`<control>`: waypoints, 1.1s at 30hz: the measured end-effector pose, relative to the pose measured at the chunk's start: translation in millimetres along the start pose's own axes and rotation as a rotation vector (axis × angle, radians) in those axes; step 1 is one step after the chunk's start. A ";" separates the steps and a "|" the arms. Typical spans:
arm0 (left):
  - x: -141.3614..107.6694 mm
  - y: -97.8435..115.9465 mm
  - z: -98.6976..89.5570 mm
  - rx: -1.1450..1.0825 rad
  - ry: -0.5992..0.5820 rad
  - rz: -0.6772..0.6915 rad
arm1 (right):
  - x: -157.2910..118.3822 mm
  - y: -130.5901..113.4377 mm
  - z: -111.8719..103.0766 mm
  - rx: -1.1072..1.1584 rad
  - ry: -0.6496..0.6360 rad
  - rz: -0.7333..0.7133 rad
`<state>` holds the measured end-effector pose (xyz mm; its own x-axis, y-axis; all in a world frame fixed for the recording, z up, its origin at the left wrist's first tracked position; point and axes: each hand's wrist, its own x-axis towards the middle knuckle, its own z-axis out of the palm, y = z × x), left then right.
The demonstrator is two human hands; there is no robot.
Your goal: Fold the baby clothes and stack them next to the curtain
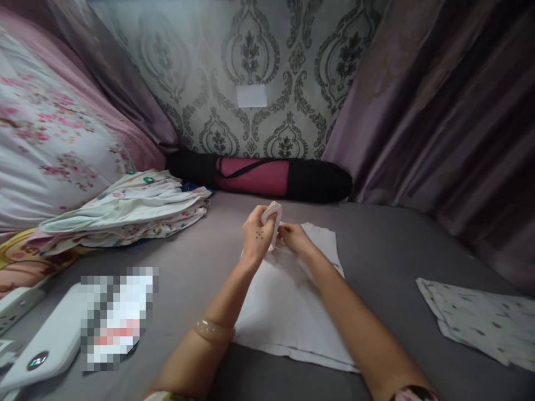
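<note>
A white garment (288,312) lies spread on the grey bed sheet in front of me, its far end bunched up under my hands. My left hand (257,234) grips a raised, folded part of the white cloth between thumb and fingers. Close by on the right, my right hand (296,238) has its fingers pinched together at the same bunched part; what exactly they hold is partly hidden behind the cloth. A pale bangle (214,329) circles my left wrist.
At left are a heap of patterned clothes (137,206), a floral pillow (62,122), a white power bank (54,334) and a blurred-out packet (121,317). A folded printed cloth (480,317) lies at right. A black and maroon bolster-shaped bag (259,177) rests against the wall.
</note>
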<state>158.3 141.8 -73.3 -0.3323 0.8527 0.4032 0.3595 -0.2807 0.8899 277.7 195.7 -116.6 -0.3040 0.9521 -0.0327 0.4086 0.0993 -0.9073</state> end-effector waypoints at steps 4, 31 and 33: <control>-5.3 -0.8 6.2 -0.052 -0.150 0.059 | -19.3 -2.5 -28.1 0.658 -0.211 0.365; 15.3 -62.2 -36.5 0.953 -0.864 -0.333 | -14.4 70.3 -63.7 -0.013 0.325 0.125; 15.1 -59.6 -39.7 0.949 -0.869 -0.323 | -14.7 70.8 -62.2 -0.153 0.347 0.045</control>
<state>97.3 153.9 -111.8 0.0175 0.9250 -0.3796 0.9541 0.0981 0.2830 364.7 206.8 -154.3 0.0162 0.9952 0.0964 0.5470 0.0719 -0.8341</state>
